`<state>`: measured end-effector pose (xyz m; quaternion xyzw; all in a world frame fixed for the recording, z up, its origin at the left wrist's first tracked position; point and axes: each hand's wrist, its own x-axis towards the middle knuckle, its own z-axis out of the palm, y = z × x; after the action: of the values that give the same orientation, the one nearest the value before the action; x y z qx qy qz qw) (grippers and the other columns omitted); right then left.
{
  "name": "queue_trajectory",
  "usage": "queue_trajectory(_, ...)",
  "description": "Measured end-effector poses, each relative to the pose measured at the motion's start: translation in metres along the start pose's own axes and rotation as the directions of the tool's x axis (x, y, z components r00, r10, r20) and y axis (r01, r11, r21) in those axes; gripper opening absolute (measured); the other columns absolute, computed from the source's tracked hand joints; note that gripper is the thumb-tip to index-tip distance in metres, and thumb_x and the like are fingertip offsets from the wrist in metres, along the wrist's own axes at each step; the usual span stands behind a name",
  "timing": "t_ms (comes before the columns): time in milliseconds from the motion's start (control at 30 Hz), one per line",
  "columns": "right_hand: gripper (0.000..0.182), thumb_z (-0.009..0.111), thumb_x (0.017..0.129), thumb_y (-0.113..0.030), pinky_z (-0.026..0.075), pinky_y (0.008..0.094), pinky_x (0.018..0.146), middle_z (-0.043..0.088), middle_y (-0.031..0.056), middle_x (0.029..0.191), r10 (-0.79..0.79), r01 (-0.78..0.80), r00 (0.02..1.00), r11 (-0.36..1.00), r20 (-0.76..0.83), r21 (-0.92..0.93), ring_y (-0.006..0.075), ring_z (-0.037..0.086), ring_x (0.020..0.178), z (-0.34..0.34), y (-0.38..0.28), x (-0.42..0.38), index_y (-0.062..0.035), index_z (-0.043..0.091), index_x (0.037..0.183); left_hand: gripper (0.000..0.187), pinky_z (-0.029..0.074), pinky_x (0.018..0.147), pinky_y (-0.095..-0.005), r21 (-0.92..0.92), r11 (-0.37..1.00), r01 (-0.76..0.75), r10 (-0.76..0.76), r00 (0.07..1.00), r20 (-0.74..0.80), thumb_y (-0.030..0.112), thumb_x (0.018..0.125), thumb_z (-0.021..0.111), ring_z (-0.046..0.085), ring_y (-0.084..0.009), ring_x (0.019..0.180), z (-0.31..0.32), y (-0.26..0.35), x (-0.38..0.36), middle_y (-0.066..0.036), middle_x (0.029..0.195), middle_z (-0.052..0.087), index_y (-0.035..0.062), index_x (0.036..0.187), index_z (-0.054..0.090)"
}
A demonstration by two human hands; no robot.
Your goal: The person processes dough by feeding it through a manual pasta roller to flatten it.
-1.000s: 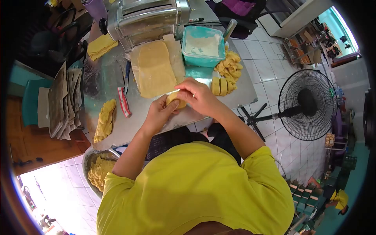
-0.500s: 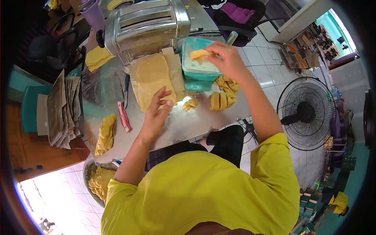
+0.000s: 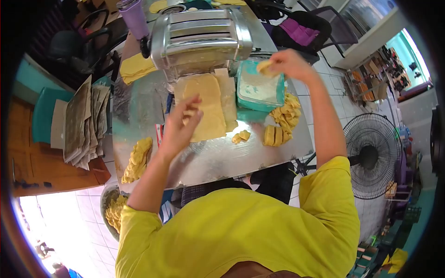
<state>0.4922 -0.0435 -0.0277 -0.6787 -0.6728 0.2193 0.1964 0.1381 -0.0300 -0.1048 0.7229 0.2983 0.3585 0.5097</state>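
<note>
My right hand (image 3: 288, 65) holds a small piece of yellow dough (image 3: 267, 68) above a teal tub of white flour (image 3: 259, 88). My left hand (image 3: 182, 121) hovers by the left edge of a flat dough sheet (image 3: 208, 109), fingers apart and holding nothing. Behind the sheet stands a metal roller machine (image 3: 199, 41). Small dough scraps (image 3: 240, 136) lie in front of the sheet. To their right are cut dough pieces (image 3: 275, 135) and a crumpled dough heap (image 3: 287, 111).
A twisted dough lump (image 3: 138, 160) lies at the table's left, with folded sheets (image 3: 136, 67) farther back. A red-handled tool (image 3: 159, 133) is partly behind my left hand. A bowl of dough (image 3: 113, 211) stands below left; a fan (image 3: 368, 155) stands at right.
The view has shifted, so the table's things appear farther right. My right hand has lifted slightly off the flour with the dough piece. My left hand now covers part of the red-handled tool.
</note>
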Motion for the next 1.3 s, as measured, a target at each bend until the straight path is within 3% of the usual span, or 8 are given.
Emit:
queue_trajectory(100,0.016,0.064,0.081,-0.014,0.044,0.0199,0.067,0.061,-0.0009,0.080,-0.105,0.165,0.973,0.939,-0.206,0.301,0.0040,0.054,0.073,-0.036,-0.041,0.002,-0.0007,0.064,0.090,0.038,0.043,0.082,-0.0252,0.218,0.947,-0.237,0.259,0.963,-0.078,0.005,0.083,0.058,0.053,-0.0128,0.101,-0.024,0.035,0.038,-0.008,0.114,0.056,0.0038,0.120,0.050)
queue_trajectory(267,0.025,0.062,0.081,-0.020,0.042,0.0244,0.073,0.062,0.0012,0.081,-0.437,0.480,0.843,0.874,-0.315,0.073,0.0086,0.055,0.078,-0.018,-0.113,0.069,0.0001,0.063,0.095,0.045,0.045,0.085,-0.0301,0.616,0.583,-0.530,0.715,0.694,-0.080,0.010,0.078,0.064,0.058,-0.0204,0.100,-0.045,0.076,0.131,-0.010,0.111,0.060,0.0048,0.120,0.050)
queue_trajectory(300,0.026,0.063,0.080,-0.020,0.043,0.0241,0.073,0.063,0.0029,0.082,-0.378,0.416,0.874,0.907,-0.305,0.071,0.0090,0.055,0.079,-0.001,-0.119,0.090,-0.0005,0.063,0.096,0.045,0.045,0.085,-0.0301,0.621,0.579,-0.529,0.720,0.689,-0.083,0.010,0.078,0.064,0.058,-0.0204,0.100,-0.050,0.072,0.150,-0.010,0.111,0.060,0.0048,0.120,0.050)
queue_trajectory(367,0.028,0.066,0.077,-0.019,0.044,0.0277,0.072,0.064,0.0066,0.082,-0.371,0.396,0.900,0.916,-0.231,0.070,0.0120,0.056,0.076,0.026,-0.123,0.122,-0.0032,0.063,0.100,0.047,0.046,0.080,-0.0303,0.579,0.716,-0.389,0.433,0.899,0.068,0.010,0.073,0.066,0.061,-0.0228,0.092,-0.063,0.062,0.178,-0.012,0.099,0.064,0.0065,0.118,0.050)
queue_trajectory(467,0.031,0.068,0.076,-0.021,0.045,0.0300,0.072,0.065,0.0098,0.084,-0.392,0.386,0.883,0.919,-0.256,-0.077,0.0171,0.059,0.076,0.038,-0.126,0.139,-0.0031,0.063,0.101,0.044,0.047,0.076,-0.0397,0.705,0.639,-0.308,0.281,0.946,0.159,0.013,0.071,0.066,0.060,-0.0340,0.086,-0.067,0.058,0.189,-0.017,0.092,0.063,0.0093,0.113,0.052)
queue_trajectory(733,0.029,0.059,0.076,-0.016,0.047,0.0397,0.075,0.063,0.0202,0.089,-0.431,0.353,0.889,0.859,-0.154,-0.371,0.0354,0.060,0.084,0.040,-0.132,0.123,-0.0066,0.063,0.103,0.037,0.045,0.073,-0.0423,0.721,0.558,-0.411,0.352,0.904,0.243,0.000,0.068,0.059,0.057,-0.0378,0.086,-0.056,0.048,0.197,-0.018,0.089,0.061,0.0039,0.103,0.049)
queue_trajectory(1167,0.024,0.055,0.078,-0.019,0.046,0.0402,0.074,0.062,0.0208,0.085,-0.357,0.327,0.934,0.880,-0.027,-0.345,0.0362,0.059,0.082,0.042,-0.119,0.133,0.0020,0.060,0.089,0.038,0.043,0.076,-0.0416,0.697,0.567,-0.440,0.289,0.898,0.332,-0.004,0.070,0.058,0.054,-0.0370,0.094,-0.061,0.054,0.200,-0.018,0.098,0.058,0.0042,0.104,0.045)
queue_trajectory(1300,0.024,0.052,0.078,-0.018,0.048,0.0434,0.076,0.064,0.0183,0.089,-0.350,0.317,0.937,0.847,0.000,-0.426,0.0344,0.061,0.085,0.043,-0.121,0.139,-0.0084,0.064,0.096,0.039,0.045,0.074,-0.0385,0.724,0.502,-0.474,0.303,0.880,0.367,-0.002,0.072,0.060,0.056,-0.0341,0.090,-0.061,0.056,0.199,-0.017,0.095,0.059,0.0037,0.107,0.044)
